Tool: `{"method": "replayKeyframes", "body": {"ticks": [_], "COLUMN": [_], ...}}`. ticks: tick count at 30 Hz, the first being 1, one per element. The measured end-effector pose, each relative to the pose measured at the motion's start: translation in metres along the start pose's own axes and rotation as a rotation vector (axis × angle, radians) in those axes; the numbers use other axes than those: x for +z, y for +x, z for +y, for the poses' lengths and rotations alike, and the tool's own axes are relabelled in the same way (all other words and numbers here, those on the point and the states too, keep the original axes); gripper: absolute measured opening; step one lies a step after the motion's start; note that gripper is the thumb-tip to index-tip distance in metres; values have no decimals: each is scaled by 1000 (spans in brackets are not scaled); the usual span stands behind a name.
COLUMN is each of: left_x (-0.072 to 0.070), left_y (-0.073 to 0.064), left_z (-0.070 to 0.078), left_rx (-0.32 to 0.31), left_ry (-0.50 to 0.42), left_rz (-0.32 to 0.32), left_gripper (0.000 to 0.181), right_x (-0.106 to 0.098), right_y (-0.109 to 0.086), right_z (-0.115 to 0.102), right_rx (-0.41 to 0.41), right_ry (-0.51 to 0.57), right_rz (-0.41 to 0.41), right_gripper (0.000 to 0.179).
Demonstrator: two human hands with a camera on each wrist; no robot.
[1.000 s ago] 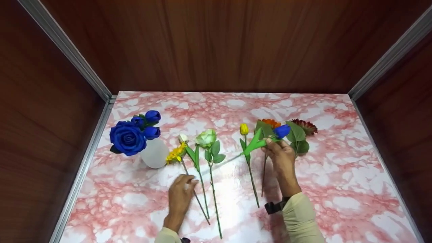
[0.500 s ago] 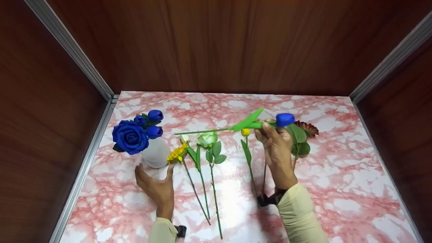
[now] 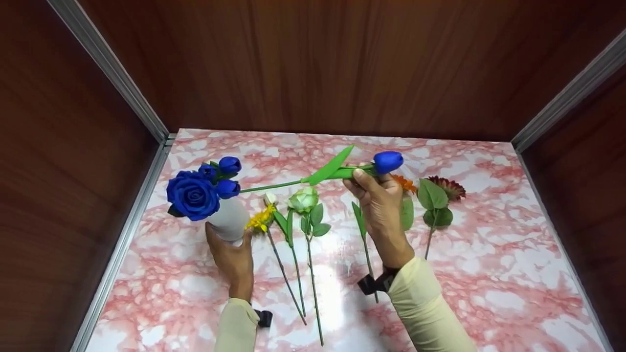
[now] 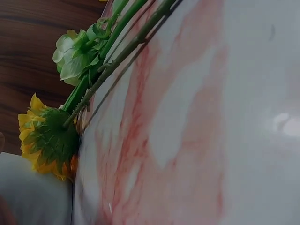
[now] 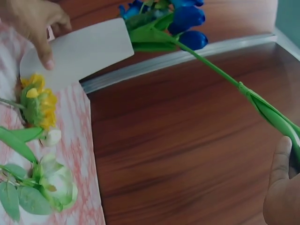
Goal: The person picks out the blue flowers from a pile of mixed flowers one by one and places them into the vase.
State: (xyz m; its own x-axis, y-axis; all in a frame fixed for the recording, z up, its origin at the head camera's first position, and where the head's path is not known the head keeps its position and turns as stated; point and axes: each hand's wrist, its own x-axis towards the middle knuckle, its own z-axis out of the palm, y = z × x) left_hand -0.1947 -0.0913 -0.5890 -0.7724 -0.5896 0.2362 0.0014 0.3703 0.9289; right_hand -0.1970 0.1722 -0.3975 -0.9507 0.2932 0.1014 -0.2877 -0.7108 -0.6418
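Observation:
A white vase [image 3: 229, 220] stands at the left of the table, with a large blue rose [image 3: 193, 195] and several blue tulips [image 3: 228, 188] in it. My left hand [image 3: 234, 264] holds the vase low down, thumb on the right side, fingers on the left. My right hand [image 3: 379, 208] pinches a blue tulip [image 3: 389, 162] by its green leaves and stem, just below the bloom. The held tulip lies nearly level in the air, its stem end pointing left and overlapping the vase's blooms in the head view. The right wrist view shows the vase [image 5: 89, 51] gripped by the left hand [image 5: 35, 23].
A sunflower [image 3: 262, 218], a white tulip [image 3: 270, 198] and a pale green rose [image 3: 303, 199] lie right of the vase. Farther right lie a yellow tulip's stem [image 3: 368, 254], an orange flower [image 3: 404, 183] and a dark red flower [image 3: 447, 187]. Wooden panels [image 3: 313, 63] enclose the table.
My left hand has moved left from beside the sunflower stem and taken hold of the vase. My right hand has raised the blue tulip and carried it left, its stem end reaching the vase's blooms.

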Motion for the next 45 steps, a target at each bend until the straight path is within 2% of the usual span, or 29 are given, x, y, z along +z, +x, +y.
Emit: {"method": "replayKeyframes", "body": {"ticks": [6,13,18,25,32,36,39,43,45], "left_x": [4,5,5,6,6,6,6,6,7], "left_y": [8,17,18,18,18,18,19,19,18], "left_z": [0,-2,-5,-7,-7,-5,-5,-6,-6], "left_rx": [28,49,50,44,20,18,16,-7,-14], "left_ry": [-45,-20,-44,-125,-83,-69,-47,-38,-35], "left_rz": [29,47,50,28,52,45,40,30,23], "left_gripper": [97,96,96,94,91,88,86,87,88], "right_x": [12,14,15,23,33,42,51,68,76], "right_y": [1,-1,-2,-2,-6,-8,-11,-14,-16], "right_z": [1,0,3,6,12,15,19,29,35], "right_rx": [-16,-26,-25,-26,-53,-99,-147,-266,-332], "right_ry": [-54,-118,-119,-138,-224,-330,-468,-653,-706], "right_rz": [-24,-24,-54,-67,-99,-159,-232,-358,-421], "right_gripper": [11,11,12,12,15,13,9,11,11]}}
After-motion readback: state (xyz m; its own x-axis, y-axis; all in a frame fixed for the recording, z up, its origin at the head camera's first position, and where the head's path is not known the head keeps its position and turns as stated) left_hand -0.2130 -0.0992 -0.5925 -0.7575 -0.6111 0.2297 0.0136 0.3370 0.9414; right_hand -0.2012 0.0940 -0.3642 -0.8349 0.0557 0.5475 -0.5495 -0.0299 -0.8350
